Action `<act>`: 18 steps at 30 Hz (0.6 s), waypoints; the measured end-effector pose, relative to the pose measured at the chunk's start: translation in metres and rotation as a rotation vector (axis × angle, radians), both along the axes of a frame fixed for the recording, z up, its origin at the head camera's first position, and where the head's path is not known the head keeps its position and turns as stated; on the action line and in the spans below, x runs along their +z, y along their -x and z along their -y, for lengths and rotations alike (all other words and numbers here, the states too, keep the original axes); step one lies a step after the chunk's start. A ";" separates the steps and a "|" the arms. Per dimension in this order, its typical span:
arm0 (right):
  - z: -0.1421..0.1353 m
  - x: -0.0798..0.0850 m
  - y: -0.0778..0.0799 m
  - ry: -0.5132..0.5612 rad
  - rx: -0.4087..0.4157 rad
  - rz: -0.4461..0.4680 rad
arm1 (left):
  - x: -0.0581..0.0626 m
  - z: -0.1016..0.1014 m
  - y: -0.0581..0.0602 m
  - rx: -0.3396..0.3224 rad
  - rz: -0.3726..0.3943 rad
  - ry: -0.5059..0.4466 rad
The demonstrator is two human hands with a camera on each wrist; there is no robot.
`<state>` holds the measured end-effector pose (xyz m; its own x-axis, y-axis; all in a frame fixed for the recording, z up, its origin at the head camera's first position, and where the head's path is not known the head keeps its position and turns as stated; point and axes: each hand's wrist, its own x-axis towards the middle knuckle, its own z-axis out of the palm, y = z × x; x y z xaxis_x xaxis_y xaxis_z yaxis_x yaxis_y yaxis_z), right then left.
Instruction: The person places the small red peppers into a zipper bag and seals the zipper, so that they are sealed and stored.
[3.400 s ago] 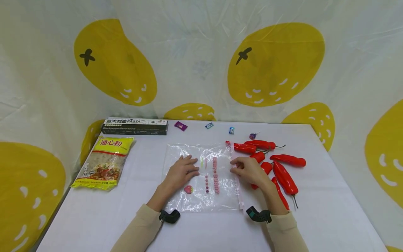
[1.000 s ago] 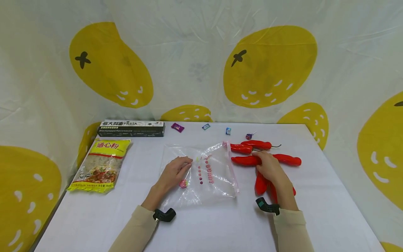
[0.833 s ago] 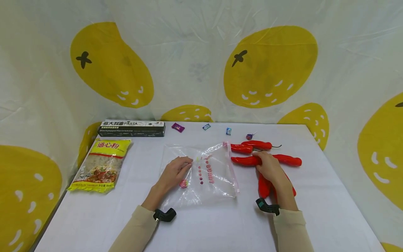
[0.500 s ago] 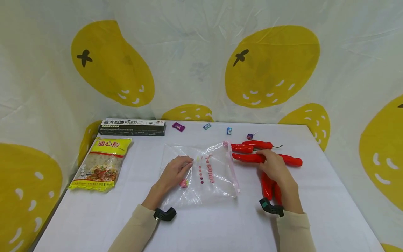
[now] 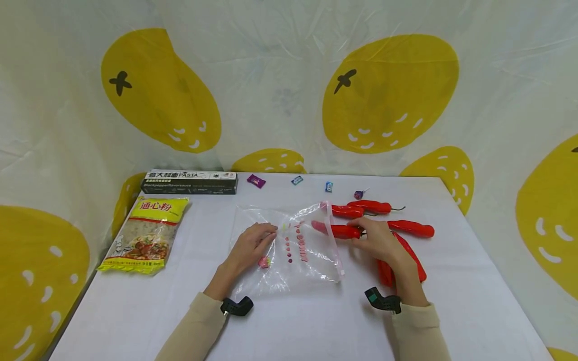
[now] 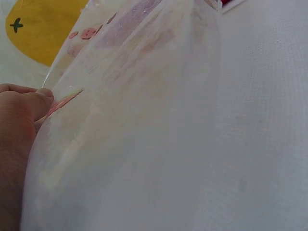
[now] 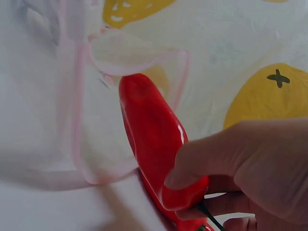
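Observation:
A clear zip bag [image 5: 280, 283] with a pink edge and small printed pictures lies mid-table. My left hand [image 5: 247, 246] pinches its upper film and lifts it; in the left wrist view the film bulges below the thumb. My right hand [image 5: 380, 243] holds a red chili pepper [image 5: 345, 231] near its stem end. The pepper's tip is inside the open mouth of the bag, seen through the film. The right wrist view shows the held chili pepper [image 7: 149, 125] between thumb and fingers, pointing into the pink-rimmed opening.
Several other red chili peppers [image 5: 410, 228] lie to the right, some partly under my right forearm. Wrapped candies [image 5: 256, 181] and a lollipop [image 5: 358, 194] line the back. A pasta box [image 5: 189, 183] and a yellow macaroni bag [image 5: 146, 235] stand at the left.
My right hand left the bag's zip edge, took a chili pepper from the pile and moved it left into the bag's mouth. My left hand went from lying on the bag to lifting its film.

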<state>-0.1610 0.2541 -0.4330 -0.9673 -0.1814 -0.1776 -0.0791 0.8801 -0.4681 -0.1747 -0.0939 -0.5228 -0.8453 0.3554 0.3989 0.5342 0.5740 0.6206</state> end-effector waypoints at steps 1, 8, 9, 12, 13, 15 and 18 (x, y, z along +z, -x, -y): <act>0.002 -0.002 0.000 0.012 0.006 0.007 | 0.000 0.000 0.000 -0.001 0.003 0.001; 0.017 -0.009 0.001 0.073 0.046 0.042 | 0.001 0.000 0.000 -0.013 0.026 0.008; 0.018 -0.010 0.001 0.082 0.058 0.038 | 0.001 0.000 0.000 -0.018 0.029 0.007; 0.023 -0.014 0.002 0.114 0.088 0.020 | 0.001 0.001 -0.001 -0.027 0.031 0.008; 0.025 -0.016 0.002 0.127 0.097 0.017 | 0.001 0.001 -0.001 -0.030 0.030 0.008; 0.027 -0.019 0.004 0.146 0.102 0.012 | 0.000 0.001 -0.001 -0.030 0.028 0.011; 0.030 -0.023 0.006 0.174 0.096 -0.003 | -0.001 0.001 -0.001 -0.032 0.028 0.009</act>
